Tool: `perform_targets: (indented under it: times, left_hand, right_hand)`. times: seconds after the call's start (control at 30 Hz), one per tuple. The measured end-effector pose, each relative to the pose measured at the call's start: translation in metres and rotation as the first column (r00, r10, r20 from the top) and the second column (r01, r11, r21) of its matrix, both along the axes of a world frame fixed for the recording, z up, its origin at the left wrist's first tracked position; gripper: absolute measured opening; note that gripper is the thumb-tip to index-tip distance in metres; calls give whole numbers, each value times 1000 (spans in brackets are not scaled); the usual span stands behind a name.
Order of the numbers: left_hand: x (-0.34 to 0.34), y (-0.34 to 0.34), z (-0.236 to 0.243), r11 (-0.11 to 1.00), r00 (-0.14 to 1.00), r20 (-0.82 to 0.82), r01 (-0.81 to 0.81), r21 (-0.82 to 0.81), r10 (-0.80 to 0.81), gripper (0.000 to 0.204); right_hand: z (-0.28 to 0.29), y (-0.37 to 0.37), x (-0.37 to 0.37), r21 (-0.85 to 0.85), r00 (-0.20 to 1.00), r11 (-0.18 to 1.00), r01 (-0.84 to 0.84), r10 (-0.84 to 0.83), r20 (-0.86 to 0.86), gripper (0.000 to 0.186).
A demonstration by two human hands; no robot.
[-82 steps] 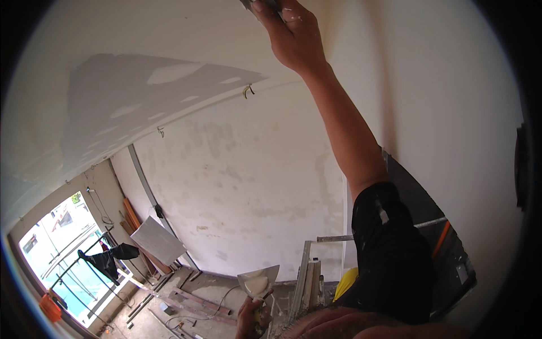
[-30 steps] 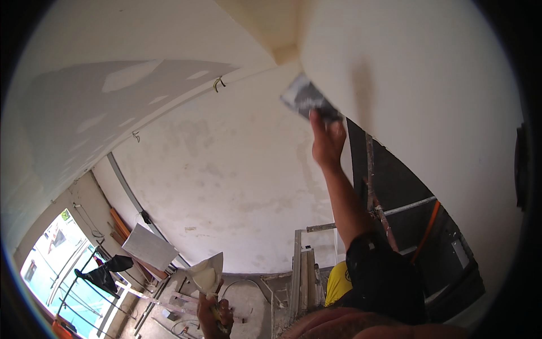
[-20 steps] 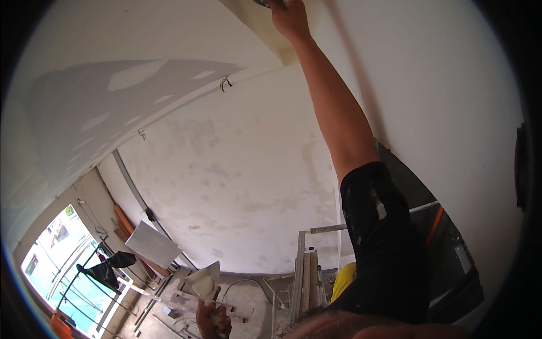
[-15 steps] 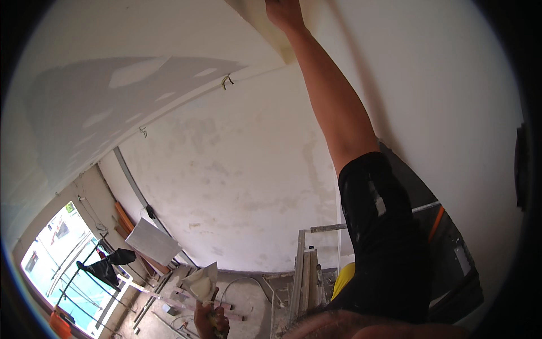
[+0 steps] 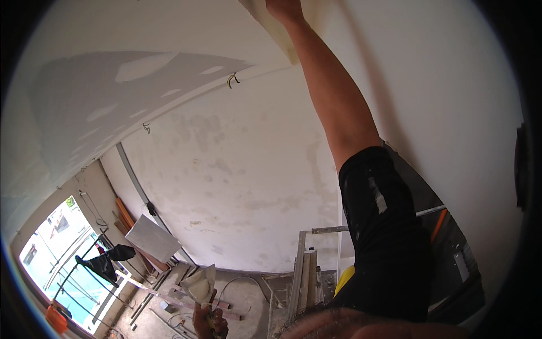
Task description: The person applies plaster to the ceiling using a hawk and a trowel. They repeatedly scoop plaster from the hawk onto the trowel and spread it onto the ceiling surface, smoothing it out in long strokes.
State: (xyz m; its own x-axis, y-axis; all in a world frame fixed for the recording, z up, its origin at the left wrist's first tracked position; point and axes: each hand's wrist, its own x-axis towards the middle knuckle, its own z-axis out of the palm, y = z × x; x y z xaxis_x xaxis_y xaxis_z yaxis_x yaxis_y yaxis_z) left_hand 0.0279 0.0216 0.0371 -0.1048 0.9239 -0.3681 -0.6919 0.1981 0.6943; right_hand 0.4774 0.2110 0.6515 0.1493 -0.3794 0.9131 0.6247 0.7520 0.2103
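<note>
My left hand [image 5: 210, 321] is low in the view, its fingers wrapped round the handle of a putty knife. The broad blade of the putty knife [image 5: 199, 286] points up and carries pale filler. My right arm is stretched far up in a black sleeve, and my right hand [image 5: 285, 10] is at the top edge, by the corner where ceiling and wall meet. Its fingers are cut off by the picture's edge, so what it holds cannot be seen. Beside it lies a yellowish, damp-looking strip [image 5: 276, 37].
A patchy plastered wall [image 5: 243, 169] stands ahead. Wires [image 5: 232, 81] hang from its top edge. Below are a scaffold frame with planks [image 5: 305, 277], a leaning pale board [image 5: 152, 237], pipes and debris on the floor, and a window opening [image 5: 62, 248] with black cloth on bars.
The view has shifted slightly, and the putty knife sits a little lower with its blade turned somewhat. My right arm stays raised, almost in the same place.
</note>
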Motion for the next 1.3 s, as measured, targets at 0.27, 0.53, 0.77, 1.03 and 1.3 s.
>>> perform_targets:
  times: [0.27,0.53,0.77,1.03,1.3]
  left_hand:
    - [9,-11,12,993,999,26,16,120,-19,25]
    - [26,-22,30,992,998,16,-57,109,55,18]
    - [10,-16,11,988,999,41,23,155,-30,13]
    - [3,-11,5,996,997,76,5,93,-12,28]
    - [5,-16,5,991,998,60,-4,131,-4,37]
  right_hand:
    - [10,0,-1,-19,1000,1000,12,-12,-7,36]
    - [9,-3,-12,-71,997,995,-66,70,44,36]
    - [-11,-12,-20,-120,998,992,-42,47,44,40]
    - [-62,-33,-29,-130,983,988,-81,100,154,39]
    - [-66,-49,-6,-125,982,974,-188,190,3,30]
